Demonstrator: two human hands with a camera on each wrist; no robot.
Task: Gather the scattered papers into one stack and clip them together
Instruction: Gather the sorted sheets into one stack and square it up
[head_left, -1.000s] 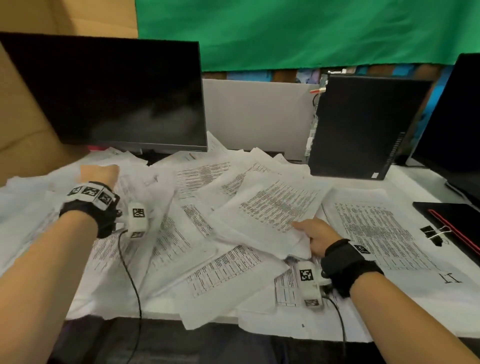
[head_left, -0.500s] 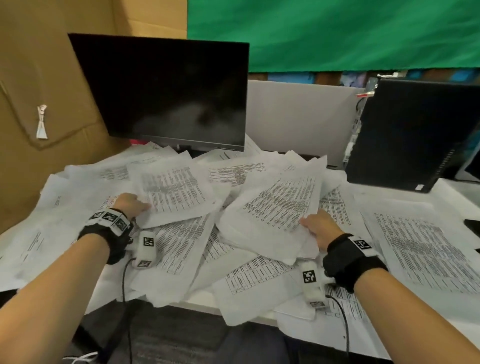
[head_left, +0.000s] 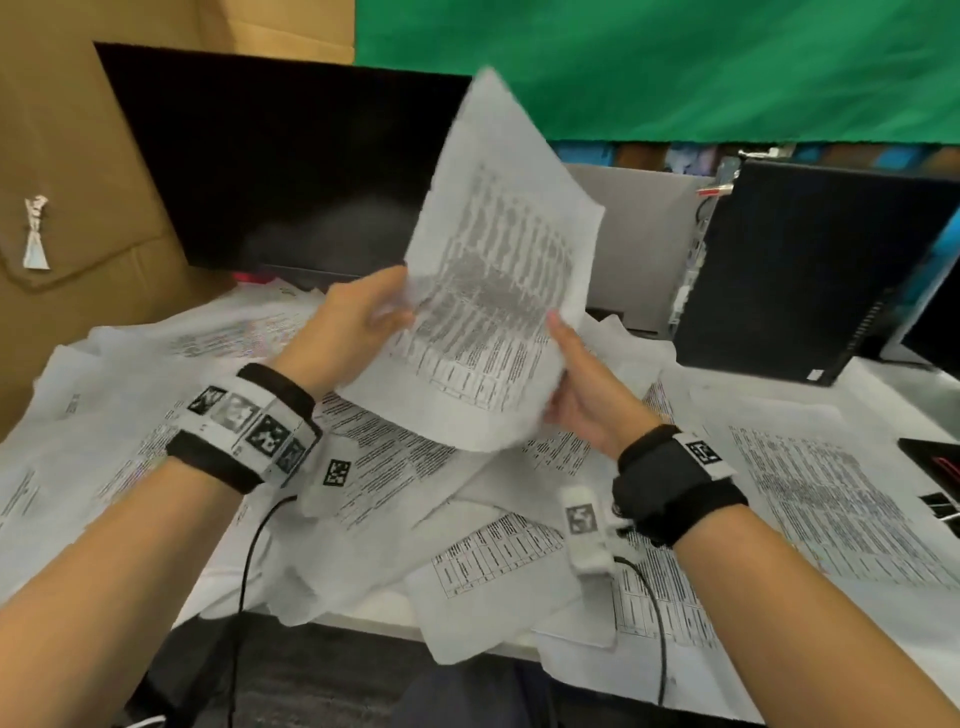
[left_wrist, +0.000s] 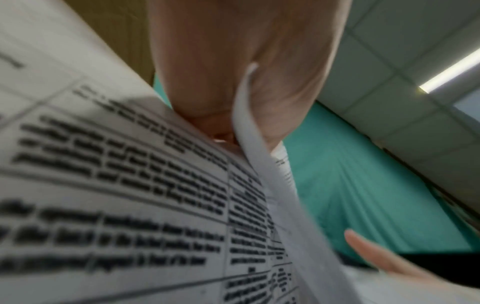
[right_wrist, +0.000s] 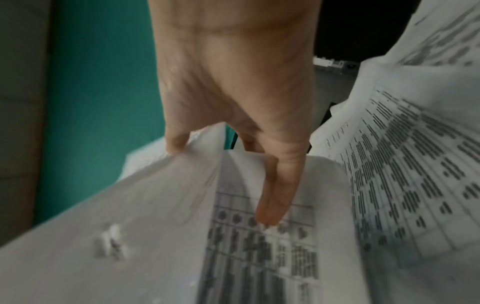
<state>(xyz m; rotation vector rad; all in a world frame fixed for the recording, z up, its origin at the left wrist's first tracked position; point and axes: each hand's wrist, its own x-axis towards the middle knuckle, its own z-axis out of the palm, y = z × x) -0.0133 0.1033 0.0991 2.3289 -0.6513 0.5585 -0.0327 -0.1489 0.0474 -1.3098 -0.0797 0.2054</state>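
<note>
A few printed sheets are held up above the desk, tilted, in front of the monitor. My left hand grips their left edge, thumb on the printed face; up close the same sheets run blurred under that hand. My right hand holds their right edge, with fingers laid along a sheet. Many more white printed papers lie scattered and overlapping across the desk. A black binder clip lies at the far right edge.
A dark monitor stands at the back left, a black computer case at the back right. Brown cardboard walls off the left. A dark red-trimmed item sits at the right edge. Some papers hang over the desk's near edge.
Both hands have lifted from the desk, each with sheets taken from the pile, and brought them together upright in front of the monitor.
</note>
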